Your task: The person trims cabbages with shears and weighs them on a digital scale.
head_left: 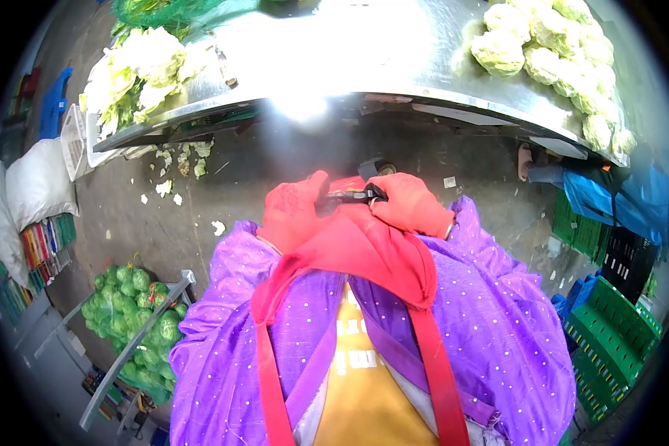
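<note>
Both hands wear red gloves and are raised in front of my chest. Between them sits a small black object [358, 196], its exact kind unclear, at the upper edge of a red apron [357, 249]. My right hand [410, 202] has its fingers closed round the right end of the black object. My left hand [293, 211] is curled at the apron's upper left edge, its thumb close to the black object's left end. The apron cloth is pulled outward toward the hands, over a purple dotted jacket [238, 320]. The gloves partly hide what they grip.
Ahead stands a metal table [416, 67] with pale cabbages [565, 56] at right and loose leaves [145, 67] at left. Leaf scraps [163, 188] litter the floor. Netted green cabbages [130, 305] lie behind a metal rail [134, 349]; green crates [613, 327] stand right.
</note>
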A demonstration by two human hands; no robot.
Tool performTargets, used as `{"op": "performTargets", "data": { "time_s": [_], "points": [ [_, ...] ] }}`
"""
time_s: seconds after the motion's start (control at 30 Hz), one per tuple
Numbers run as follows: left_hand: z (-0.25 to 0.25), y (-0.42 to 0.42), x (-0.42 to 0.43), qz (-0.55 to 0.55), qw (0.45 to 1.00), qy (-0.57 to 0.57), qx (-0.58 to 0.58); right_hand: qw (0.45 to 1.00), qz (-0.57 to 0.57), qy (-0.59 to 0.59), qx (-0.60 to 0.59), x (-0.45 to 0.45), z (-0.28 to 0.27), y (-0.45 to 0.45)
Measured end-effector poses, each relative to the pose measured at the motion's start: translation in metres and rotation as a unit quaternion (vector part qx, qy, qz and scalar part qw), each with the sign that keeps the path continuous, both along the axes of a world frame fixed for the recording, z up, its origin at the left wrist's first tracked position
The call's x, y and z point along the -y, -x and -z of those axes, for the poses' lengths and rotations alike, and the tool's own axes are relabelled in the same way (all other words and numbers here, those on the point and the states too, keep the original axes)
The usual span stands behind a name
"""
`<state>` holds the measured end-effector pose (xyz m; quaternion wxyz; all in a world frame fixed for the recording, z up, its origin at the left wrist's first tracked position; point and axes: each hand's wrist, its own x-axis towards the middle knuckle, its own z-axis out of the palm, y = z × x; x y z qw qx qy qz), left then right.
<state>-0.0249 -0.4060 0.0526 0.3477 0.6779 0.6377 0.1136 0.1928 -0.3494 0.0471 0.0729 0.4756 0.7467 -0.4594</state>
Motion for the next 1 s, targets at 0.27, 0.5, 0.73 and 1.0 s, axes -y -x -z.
{"op": "performTargets", "data": {
  "time_s": [0.27, 0.5, 0.73, 1.0],
  "points": [
    [0.001, 0.005, 0.002, -0.017, 0.999, 0.016, 0.027, 0.996, -0.028, -0.038, -0.079, 0.000, -0.006, -0.004],
    [-0.013, 0.000, -0.007, 0.120, 0.988, 0.051, -0.086, 0.989, -0.134, -0.026, -0.052, -0.010, -0.021, 0.004],
    [-0.011, 0.003, -0.002, 0.075, 0.996, 0.057, 0.010, 0.987, -0.146, -0.040, -0.055, -0.008, -0.026, 0.006],
    [0.003, 0.009, 0.014, 0.009, 0.997, 0.007, 0.077, 0.986, -0.162, -0.050, -0.009, -0.006, -0.030, 0.015]
  ]
}}
